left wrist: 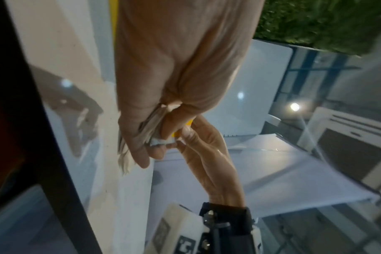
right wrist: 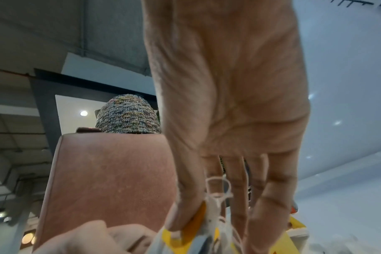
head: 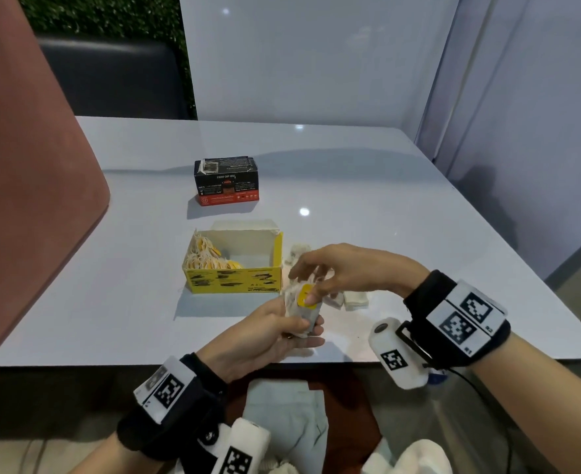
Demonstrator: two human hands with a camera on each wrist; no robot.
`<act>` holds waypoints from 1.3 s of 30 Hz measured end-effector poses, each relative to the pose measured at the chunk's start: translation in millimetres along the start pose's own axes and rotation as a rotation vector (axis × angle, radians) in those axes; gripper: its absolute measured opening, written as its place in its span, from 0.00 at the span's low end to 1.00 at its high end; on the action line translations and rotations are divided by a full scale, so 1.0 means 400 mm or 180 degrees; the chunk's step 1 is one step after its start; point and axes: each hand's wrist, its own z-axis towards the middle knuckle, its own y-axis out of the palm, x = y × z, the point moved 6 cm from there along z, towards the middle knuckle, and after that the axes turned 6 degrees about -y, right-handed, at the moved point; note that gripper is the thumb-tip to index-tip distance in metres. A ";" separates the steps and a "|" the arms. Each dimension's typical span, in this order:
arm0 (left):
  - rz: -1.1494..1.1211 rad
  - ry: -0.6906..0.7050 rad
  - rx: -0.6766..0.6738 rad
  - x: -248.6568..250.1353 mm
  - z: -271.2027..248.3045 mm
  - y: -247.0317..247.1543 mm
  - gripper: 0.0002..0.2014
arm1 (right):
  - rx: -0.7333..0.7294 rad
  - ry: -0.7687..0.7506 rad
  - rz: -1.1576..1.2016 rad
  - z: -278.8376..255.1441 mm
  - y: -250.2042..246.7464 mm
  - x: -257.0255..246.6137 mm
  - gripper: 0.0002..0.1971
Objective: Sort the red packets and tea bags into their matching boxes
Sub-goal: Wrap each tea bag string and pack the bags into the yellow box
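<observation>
You held a small stack of tea bags in your left hand, fingers and thumb curled round it just above the near edge of the worktop, so the loose bags stayed squared up as one bundle rather than sliding apart. Your right hand came down from above with its thumb pressed on the yellow tag on top and the fingers closed on the tangle of strings, which looked like a way to gather tags and strings before the bundle went in. The yellow box stood open just to the left of the stack, its flap folded back, with a row of tagged bags already packed at its left end and bare space on the right, probably why you worked so close to it. A few more tea bags lay on the worktop under your right hand, not yet picked up. The black and red box sat farther back, closed; I saw no red packets outside it, so that half seemed finished.
</observation>
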 end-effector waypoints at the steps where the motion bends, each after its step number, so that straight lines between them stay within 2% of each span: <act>1: 0.0190 0.0078 0.0003 0.005 -0.006 -0.005 0.14 | -0.0044 -0.0062 0.0078 -0.001 0.002 -0.007 0.18; 5: 0.0923 0.0417 0.0293 0.058 -0.039 -0.036 0.44 | 0.0186 -0.0385 0.0366 0.005 -0.012 -0.056 0.13; 7: 0.1152 0.0522 0.0589 0.099 -0.058 -0.057 0.49 | 0.0290 -0.0537 0.0522 0.020 -0.026 -0.092 0.12; 13: 0.2153 0.0954 0.1592 0.249 -0.132 -0.149 0.50 | 0.0892 -0.0837 0.0220 0.133 -0.105 -0.176 0.11; 16: 0.2468 0.1184 0.2625 0.304 -0.168 -0.263 0.41 | 0.0820 -0.0722 -0.1172 0.220 -0.108 -0.171 0.12; 18: 0.2585 0.1046 0.2974 0.298 -0.174 -0.331 0.33 | 0.0565 -0.0663 -0.1913 0.267 -0.077 -0.154 0.12; 22: 0.2670 0.0422 0.2617 0.236 -0.134 -0.377 0.30 | 0.0173 -0.0932 -0.2625 0.306 -0.014 -0.136 0.12; 26: 0.2403 0.0178 0.2369 0.215 -0.108 -0.380 0.32 | 0.0071 -0.0936 -0.3012 0.327 0.012 -0.127 0.16; 30: 0.2519 0.0220 0.2291 0.217 -0.103 -0.374 0.22 | 0.0030 -0.0969 -0.3153 0.347 0.031 -0.121 0.15; 33: 0.2530 0.0248 0.2207 0.216 -0.100 -0.365 0.17 | 0.0138 -0.1005 -0.2975 0.364 0.045 -0.121 0.14; 39: 0.2382 0.0263 0.2147 0.210 -0.101 -0.347 0.16 | 0.0385 -0.0982 -0.2575 0.361 0.062 -0.141 0.15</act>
